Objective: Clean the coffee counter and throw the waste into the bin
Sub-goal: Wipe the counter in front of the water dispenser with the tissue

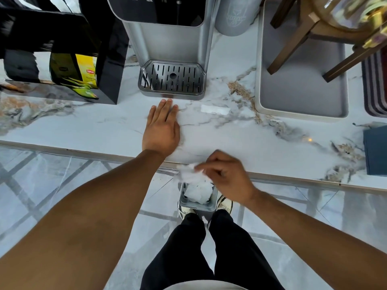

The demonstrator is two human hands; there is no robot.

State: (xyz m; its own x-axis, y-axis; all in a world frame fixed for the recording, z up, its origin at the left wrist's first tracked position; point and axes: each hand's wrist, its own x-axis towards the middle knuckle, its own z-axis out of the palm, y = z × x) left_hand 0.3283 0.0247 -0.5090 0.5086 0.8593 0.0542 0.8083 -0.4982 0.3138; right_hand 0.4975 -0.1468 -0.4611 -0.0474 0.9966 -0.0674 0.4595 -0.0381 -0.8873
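- Marble-patterned worktop [240,139] runs across the scene from left to right, and its near stretch is mostly bare, which suggests the wiping is largely done.
- Grey dispenser machine [167,49] stands at the far side with its slotted drip tray [171,79] facing the person, so spills would land on the strip just in front of it.
- Off to the far right sits a grey tray [301,97] carrying a wooden stand; to the far left a black holder shows yellow tea packets [87,74].
- On the floor, tucked against the near edge of the worktop and between the person's shoes, stands a small bin [196,197] that already holds crumpled white waste, placed so rubbish can drop straight off the edge.
- Left hand [162,126] lies flat on the worktop, fingers together and extended toward the drip tray, its grip around nothing; it looks like a brace while the other hand works.
- Right hand [226,174] hovers at the near edge directly above the bin, its grip pinched on a crumpled white tissue [188,171], seemingly about to let it fall.
- One small white paper scrap [214,109] lies on the worktop right of the left hand, probably the next thing to clear.
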